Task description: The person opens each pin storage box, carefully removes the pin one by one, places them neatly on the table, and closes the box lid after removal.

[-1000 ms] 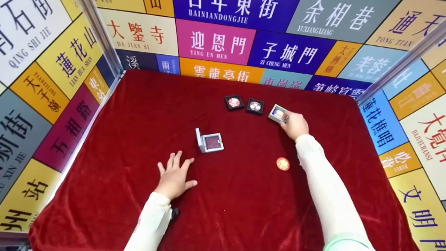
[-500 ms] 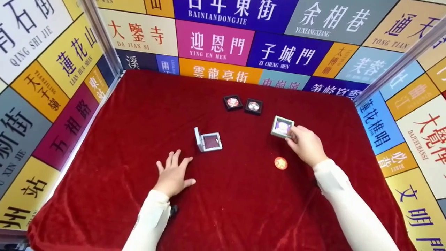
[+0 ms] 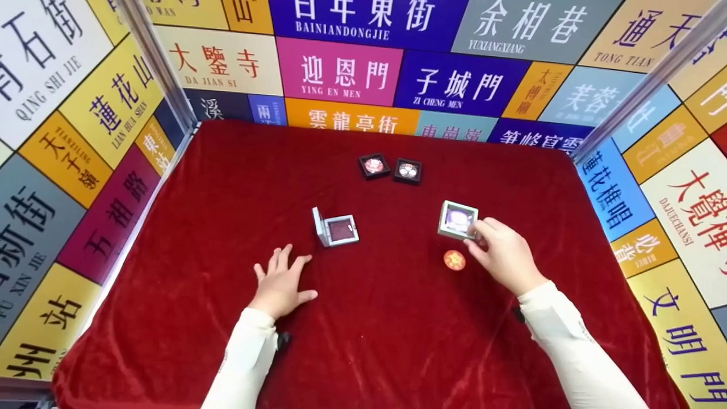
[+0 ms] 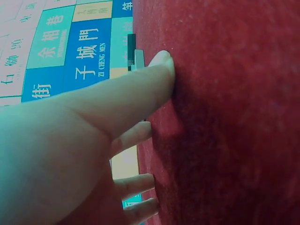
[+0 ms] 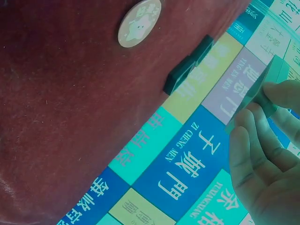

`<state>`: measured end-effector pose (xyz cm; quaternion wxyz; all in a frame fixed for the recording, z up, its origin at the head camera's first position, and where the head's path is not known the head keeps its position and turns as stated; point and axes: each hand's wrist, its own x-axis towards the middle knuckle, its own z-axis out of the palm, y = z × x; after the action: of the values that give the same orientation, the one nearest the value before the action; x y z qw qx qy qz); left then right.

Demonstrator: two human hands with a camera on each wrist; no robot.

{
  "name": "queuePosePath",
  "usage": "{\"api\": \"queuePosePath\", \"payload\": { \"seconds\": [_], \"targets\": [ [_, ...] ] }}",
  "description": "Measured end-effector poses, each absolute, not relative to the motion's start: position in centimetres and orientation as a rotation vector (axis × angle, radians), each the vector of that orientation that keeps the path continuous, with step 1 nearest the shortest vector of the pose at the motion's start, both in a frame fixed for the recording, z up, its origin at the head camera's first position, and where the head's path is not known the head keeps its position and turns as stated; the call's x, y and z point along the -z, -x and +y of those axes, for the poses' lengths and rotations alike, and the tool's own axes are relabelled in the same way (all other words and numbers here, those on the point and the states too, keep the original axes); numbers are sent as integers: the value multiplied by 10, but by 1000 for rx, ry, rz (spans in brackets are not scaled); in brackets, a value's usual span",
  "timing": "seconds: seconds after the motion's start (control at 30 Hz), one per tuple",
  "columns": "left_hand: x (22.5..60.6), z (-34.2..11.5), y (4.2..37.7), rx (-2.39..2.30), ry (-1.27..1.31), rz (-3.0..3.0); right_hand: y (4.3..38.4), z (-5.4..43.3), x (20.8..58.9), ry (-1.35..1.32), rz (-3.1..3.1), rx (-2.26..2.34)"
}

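Pinched between the thumb and fingers of my right hand is a small green square box, tilted so its inside faces the head view. A pale purple round piece shows within it. In the right wrist view the box appears edge-on in the fingers. Just below it in the head view, a red disc with a yellow star lies on the cloth. My left hand rests on the cloth with fingers spread, holding nothing. Beyond its fingertips stands a grey hinged box, lid up, dark lining showing.
Two black square boxes, a left one and a right one, sit side by side toward the back, each with a round piece inside. Red velvet cloth covers the table. Printed sign panels and metal posts border it.
My right hand has lifted the green box from beside the black boxes and brought it nearer, tilting it up, above the red disc. My left hand stays in place.
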<state>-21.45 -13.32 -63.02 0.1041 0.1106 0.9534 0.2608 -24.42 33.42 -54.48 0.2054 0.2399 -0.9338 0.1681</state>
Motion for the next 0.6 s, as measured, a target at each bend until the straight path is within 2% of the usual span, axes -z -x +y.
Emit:
{"api": "queuePosePath", "payload": {
  "seconds": [0.27,0.6],
  "targets": [
    [627,-131,211,-890,-429,2888,242,333,544,-653,-2604,-472],
    [585,-95,225,-1431,-756,2831,231,319,539,-725,-2561,-469]
  ]
}}
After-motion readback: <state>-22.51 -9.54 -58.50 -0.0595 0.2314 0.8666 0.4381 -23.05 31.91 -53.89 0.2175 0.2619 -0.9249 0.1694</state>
